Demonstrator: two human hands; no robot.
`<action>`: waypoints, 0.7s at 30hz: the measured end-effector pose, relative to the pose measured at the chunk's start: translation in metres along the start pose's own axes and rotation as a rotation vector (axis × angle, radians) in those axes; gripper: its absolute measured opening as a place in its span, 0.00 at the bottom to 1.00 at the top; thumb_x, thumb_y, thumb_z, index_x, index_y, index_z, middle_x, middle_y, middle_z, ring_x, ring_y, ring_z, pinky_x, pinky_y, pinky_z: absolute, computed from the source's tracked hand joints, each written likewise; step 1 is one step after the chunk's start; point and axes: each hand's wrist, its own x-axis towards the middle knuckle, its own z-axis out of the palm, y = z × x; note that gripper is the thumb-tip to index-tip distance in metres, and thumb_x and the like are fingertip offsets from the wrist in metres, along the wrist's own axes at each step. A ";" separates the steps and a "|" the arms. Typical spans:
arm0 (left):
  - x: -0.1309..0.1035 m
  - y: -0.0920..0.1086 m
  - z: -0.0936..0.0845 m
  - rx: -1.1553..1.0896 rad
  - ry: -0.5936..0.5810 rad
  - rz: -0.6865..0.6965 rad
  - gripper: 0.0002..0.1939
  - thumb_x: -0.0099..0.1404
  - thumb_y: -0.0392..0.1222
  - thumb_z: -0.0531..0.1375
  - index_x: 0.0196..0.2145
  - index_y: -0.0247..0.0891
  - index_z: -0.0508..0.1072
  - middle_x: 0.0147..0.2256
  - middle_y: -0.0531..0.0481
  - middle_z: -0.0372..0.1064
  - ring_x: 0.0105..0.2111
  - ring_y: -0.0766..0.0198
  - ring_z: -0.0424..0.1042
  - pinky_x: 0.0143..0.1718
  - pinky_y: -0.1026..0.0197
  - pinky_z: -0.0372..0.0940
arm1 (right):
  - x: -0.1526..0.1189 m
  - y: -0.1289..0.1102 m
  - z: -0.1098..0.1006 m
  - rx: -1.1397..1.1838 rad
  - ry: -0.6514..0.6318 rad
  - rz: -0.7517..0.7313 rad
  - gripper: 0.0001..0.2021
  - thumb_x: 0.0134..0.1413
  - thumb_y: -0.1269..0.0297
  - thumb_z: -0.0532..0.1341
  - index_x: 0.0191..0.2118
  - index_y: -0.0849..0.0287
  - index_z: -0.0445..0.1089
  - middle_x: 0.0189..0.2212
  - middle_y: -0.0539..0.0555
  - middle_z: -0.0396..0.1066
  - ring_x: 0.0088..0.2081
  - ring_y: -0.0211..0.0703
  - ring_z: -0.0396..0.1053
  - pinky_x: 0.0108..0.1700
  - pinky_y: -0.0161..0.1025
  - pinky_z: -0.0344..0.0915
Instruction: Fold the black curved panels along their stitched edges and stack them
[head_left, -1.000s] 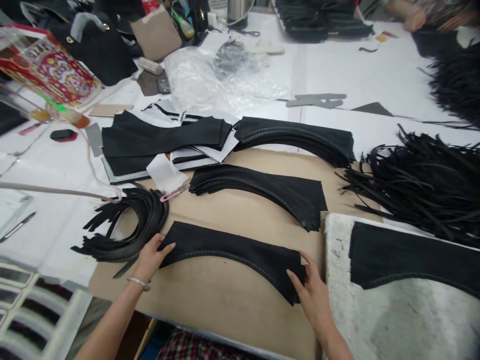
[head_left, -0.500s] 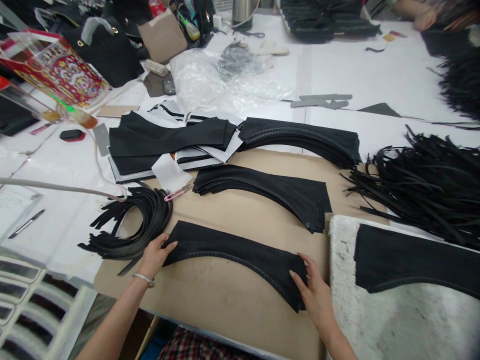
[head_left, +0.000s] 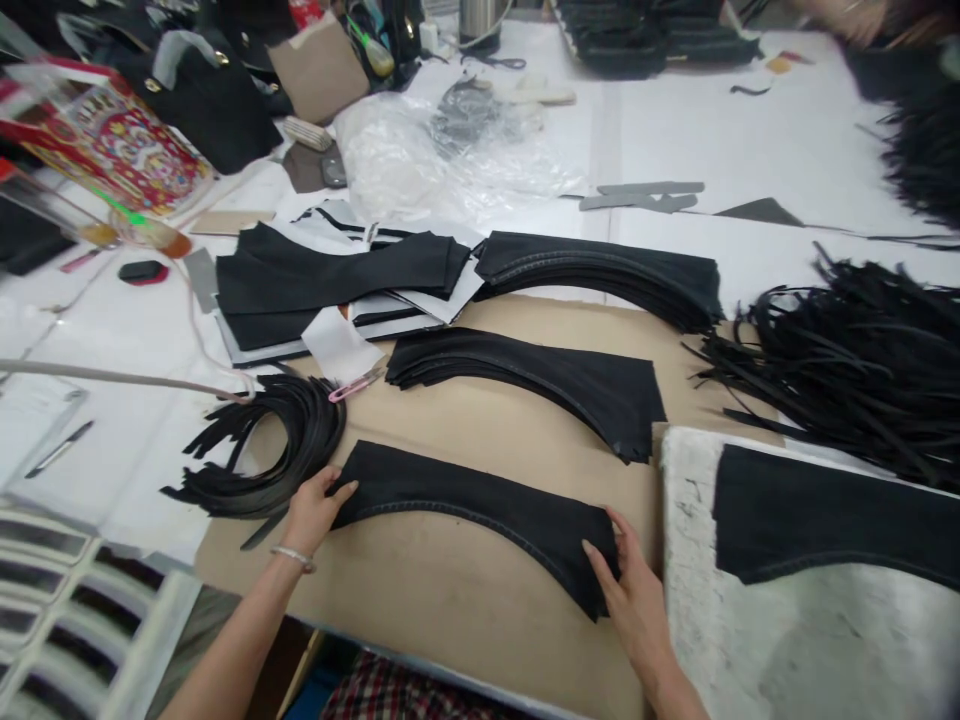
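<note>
A curved black panel (head_left: 480,500), with a stitched line along its concave edge, lies over tan board (head_left: 450,590) in front of me. My left hand (head_left: 319,505) pinches its left end between thumb and fingers. At its right end, my right hand (head_left: 626,570) grips the edge, thumb on top and fingers at the far side. Just beyond lies a fanned stack of similar black panels (head_left: 525,375), and farther back another such stack (head_left: 600,270). A coil of black strips (head_left: 300,450) rests beside my left hand. Pink-handled thread snips (head_left: 356,385) sit near the coil.
To the right, a pale slab (head_left: 697,620) bears another black panel (head_left: 832,510), with a heap of black strips (head_left: 847,360) behind it. Black and white pieces (head_left: 330,280) lie at back left. A slotted white rack (head_left: 97,610) stands at lower left. Another person's hand (head_left: 859,20) shows far right.
Both hands keep their hold on the panel's ends, which stays almost in place. The view has shifted very slightly.
</note>
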 end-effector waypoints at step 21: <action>0.000 -0.002 -0.001 0.050 0.065 0.018 0.13 0.49 0.50 0.62 0.26 0.39 0.69 0.26 0.51 0.69 0.32 0.56 0.70 0.35 0.58 0.64 | 0.005 0.005 0.006 -0.197 -0.061 0.027 0.35 0.52 0.42 0.53 0.62 0.53 0.52 0.49 0.59 0.68 0.47 0.61 0.69 0.42 0.51 0.68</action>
